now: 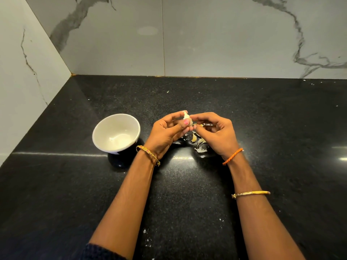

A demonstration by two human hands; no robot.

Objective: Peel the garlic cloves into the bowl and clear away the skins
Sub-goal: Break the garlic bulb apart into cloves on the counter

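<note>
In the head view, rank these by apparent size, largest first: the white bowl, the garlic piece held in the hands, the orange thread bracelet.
1. white bowl, clearly largest.
2. orange thread bracelet.
3. garlic piece, pinched by the left hand and right hand; fingers partly hide it, so its place below the bracelet is unsure.

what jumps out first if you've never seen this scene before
The eye lands on the two hands meeting mid-counter: the left hand and right hand both pinch a garlic clove held above the black countertop. Just left of them stands a white bowl, with no cloves visible inside, and scraps of garlic skins lie on the counter below the hands.
</note>
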